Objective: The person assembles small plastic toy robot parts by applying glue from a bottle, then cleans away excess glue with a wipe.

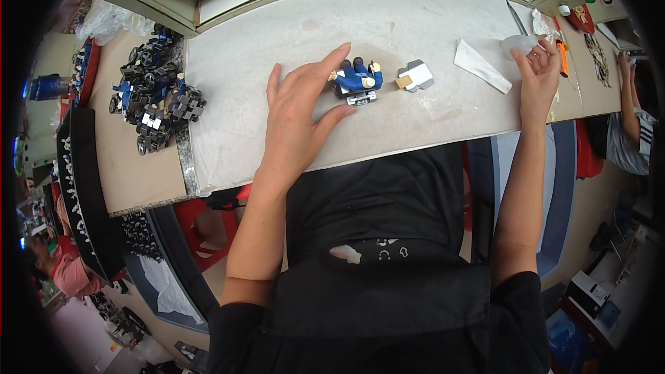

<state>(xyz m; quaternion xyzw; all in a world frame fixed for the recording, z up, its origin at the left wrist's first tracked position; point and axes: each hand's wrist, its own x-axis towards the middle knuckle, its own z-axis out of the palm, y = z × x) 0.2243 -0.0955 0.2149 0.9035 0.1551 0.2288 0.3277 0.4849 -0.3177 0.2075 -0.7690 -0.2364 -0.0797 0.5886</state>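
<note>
A small toy figure in blue [360,82], with a white cap and dark feet, sits on a grey and white wheeled base on the pale work surface. Beside it my left hand [294,107] is open, its fingers spread and its thumb close to the base; I cannot tell whether it touches. To the right of the figure lies a loose grey and white toy piece [415,77] with a tan end. At the far right, my right hand [539,76] has its thumb and fingers closed around a small translucent white bottle [516,43], partly hidden by the fingers.
A heap of black-wheeled toys with blue figures [149,100] stands at the left. A folded white cloth [481,66], a pointed metal tool [516,17] and an orange-handled cutter [562,59] lie at the right. Cabinet edges border the back; another person's arm [629,90] shows far right.
</note>
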